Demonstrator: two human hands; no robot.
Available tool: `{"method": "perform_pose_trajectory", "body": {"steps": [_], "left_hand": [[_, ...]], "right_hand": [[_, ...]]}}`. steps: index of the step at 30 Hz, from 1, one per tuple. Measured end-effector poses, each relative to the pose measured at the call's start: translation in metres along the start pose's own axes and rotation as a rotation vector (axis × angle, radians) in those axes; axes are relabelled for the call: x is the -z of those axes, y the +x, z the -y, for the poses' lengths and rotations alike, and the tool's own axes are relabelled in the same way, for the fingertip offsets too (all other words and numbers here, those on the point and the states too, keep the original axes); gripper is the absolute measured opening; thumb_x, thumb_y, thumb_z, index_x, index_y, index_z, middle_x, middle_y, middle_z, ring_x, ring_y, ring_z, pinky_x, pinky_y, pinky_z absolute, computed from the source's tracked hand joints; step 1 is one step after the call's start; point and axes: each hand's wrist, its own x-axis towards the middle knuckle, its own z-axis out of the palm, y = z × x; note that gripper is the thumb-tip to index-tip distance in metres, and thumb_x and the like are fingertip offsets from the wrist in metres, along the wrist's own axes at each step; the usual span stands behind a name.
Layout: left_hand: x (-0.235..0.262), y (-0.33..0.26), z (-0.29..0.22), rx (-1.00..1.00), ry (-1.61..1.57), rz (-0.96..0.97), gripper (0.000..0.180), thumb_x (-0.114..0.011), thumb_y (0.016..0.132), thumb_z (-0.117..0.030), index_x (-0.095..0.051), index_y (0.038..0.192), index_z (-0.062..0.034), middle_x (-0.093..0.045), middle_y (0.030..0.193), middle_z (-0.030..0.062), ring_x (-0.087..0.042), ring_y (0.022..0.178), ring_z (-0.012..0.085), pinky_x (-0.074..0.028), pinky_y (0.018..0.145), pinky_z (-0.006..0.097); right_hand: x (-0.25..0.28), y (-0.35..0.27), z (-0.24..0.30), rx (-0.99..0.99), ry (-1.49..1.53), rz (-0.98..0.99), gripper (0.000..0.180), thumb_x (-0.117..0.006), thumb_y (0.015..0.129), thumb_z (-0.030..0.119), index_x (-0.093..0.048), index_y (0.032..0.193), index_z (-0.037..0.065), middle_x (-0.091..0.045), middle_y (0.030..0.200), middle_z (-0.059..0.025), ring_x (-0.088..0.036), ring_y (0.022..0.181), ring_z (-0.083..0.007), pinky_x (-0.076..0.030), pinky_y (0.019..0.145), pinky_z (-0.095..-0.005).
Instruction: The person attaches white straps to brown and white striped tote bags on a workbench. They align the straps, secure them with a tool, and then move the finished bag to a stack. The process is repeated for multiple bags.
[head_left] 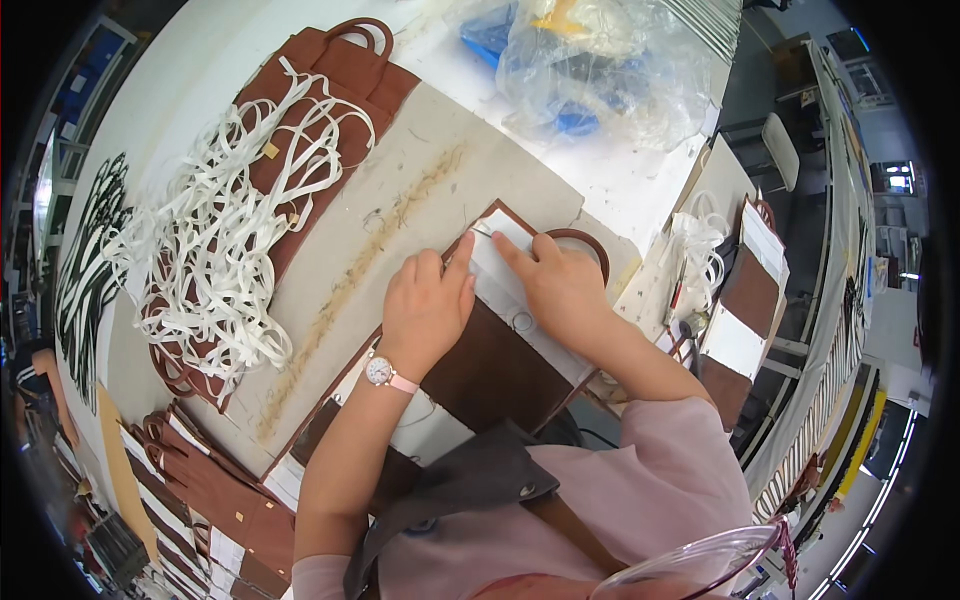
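In front of me lies a flat brown bag panel (497, 372) with a white strip (496, 272) along its far part and a reddish-brown border. My left hand (428, 305) rests on the strip's left side, index finger stretched toward its far end and the other fingers bent. From the right, my right hand (565, 290) presses the same end with its index finger extended. Both fingertips sit close together there; neither hand visibly grips anything. A brown bag handle (588, 238) curves out beside my right hand. White material (430, 432) shows below my left wrist.
A tangle of white straps (215, 250) covers brown bag pieces (318, 75) at the left. Clear plastic bags (610, 75) lie at the far right. More brown bag pieces are at the lower left (215, 490) and on the right (752, 290), near white cords (697, 240).
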Motion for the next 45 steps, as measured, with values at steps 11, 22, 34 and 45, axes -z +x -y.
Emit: {"method": "perform_pose_trajectory", "body": {"steps": [11, 22, 34, 45], "left_hand": [[-0.001, 0.000, 0.000, -0.006, -0.012, -0.008, 0.049, -0.065, 0.090, -0.020, -0.059, 0.139, -0.0127, -0.047, 0.085, 0.0090, -0.052, 0.078, 0.0262, -0.047, 0.069, 0.039], [0.001, -0.002, 0.003, -0.003, -0.001, -0.022, 0.049, -0.066, 0.090, -0.021, -0.059, 0.138, -0.0141, -0.047, 0.086, 0.0082, -0.053, 0.079, 0.0254, -0.047, 0.069, 0.038], [0.000, -0.004, 0.005, 0.015, -0.071, -0.072, 0.050, -0.070, 0.086, -0.021, -0.057, 0.132, -0.0033, -0.051, 0.089, 0.0087, -0.056, 0.084, 0.0252, -0.049, 0.072, 0.037], [0.002, -0.003, 0.005, 0.012, -0.072, -0.032, 0.050, -0.070, 0.085, -0.020, -0.060, 0.133, -0.0057, -0.047, 0.085, 0.0068, -0.053, 0.081, 0.0230, -0.049, 0.071, 0.035]], "right_hand": [[0.006, 0.005, -0.010, -0.220, -0.082, -0.022, 0.063, -0.061, 0.081, 0.006, -0.054, 0.143, 0.014, -0.057, 0.087, -0.0100, -0.065, 0.069, -0.0247, -0.051, 0.058, -0.0370], [0.018, -0.004, -0.060, -0.184, -0.355, -0.368, 0.047, -0.061, 0.082, 0.002, -0.061, 0.130, 0.004, -0.061, 0.103, -0.0161, -0.062, 0.096, -0.0311, -0.051, 0.080, -0.0406], [-0.013, 0.078, -0.036, 0.260, 0.520, 0.070, 0.025, -0.067, 0.081, -0.005, -0.065, 0.104, 0.003, -0.062, 0.103, -0.0144, -0.063, 0.094, -0.0344, -0.053, 0.081, -0.0405], [-0.014, 0.086, -0.042, 0.385, 0.458, 0.036, 0.022, -0.070, 0.076, -0.006, -0.068, 0.097, 0.001, -0.065, 0.099, -0.0128, -0.064, 0.089, -0.0328, -0.054, 0.076, -0.0400]]}}
